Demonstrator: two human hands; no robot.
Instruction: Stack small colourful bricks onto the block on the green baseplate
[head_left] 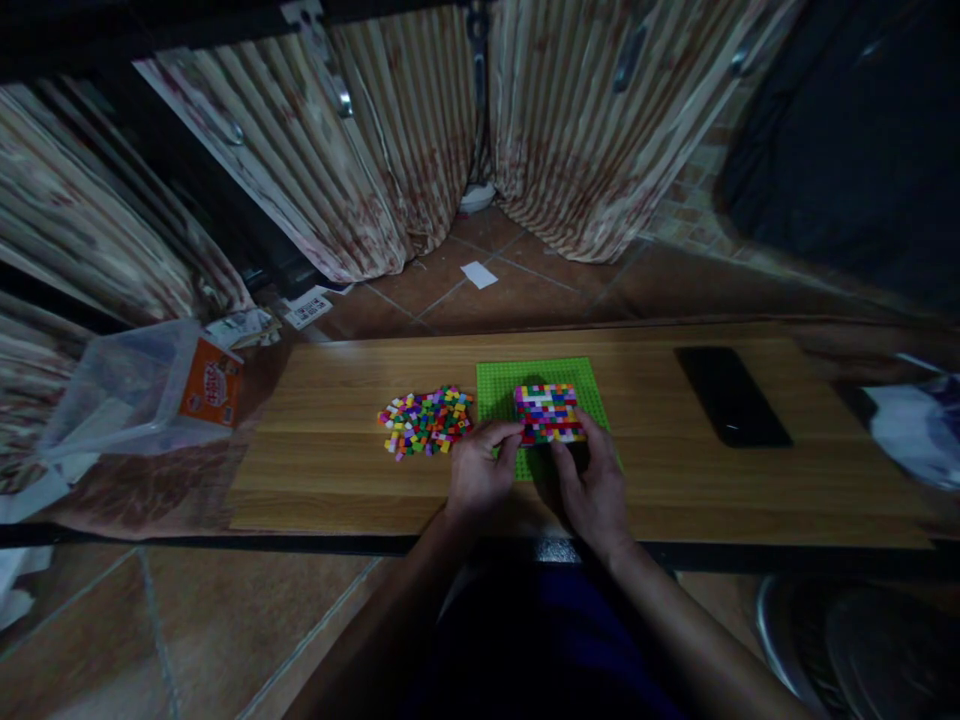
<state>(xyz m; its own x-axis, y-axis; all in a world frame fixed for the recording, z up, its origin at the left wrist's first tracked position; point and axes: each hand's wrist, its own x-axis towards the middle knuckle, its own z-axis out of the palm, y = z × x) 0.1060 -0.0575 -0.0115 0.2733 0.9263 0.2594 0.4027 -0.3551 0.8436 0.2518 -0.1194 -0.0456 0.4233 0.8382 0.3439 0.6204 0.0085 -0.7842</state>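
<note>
A rectangular block built of many multicoloured toy bricks (546, 410) sits over a green studded baseplate (495, 375). My right hand (596, 485) grips it at the right side and front edge, thumb and fingers bent around that corner. At the block's front left corner is my left hand (480, 470), its thumb and forefinger brought together against the bricks. Whether a small loose brick is between those fingertips is too small to tell. Just left of the baseplate lies a pile of loose toy bricks (427, 420) in mixed colours.
The wooden board (322, 490) carries a black phone-like slab (731, 395) at the right. A clear plastic tub (135, 385) with an orange label stands off its left end. Pleated curtains (405, 130) hang behind, with a white paper (478, 275) on the tiled floor.
</note>
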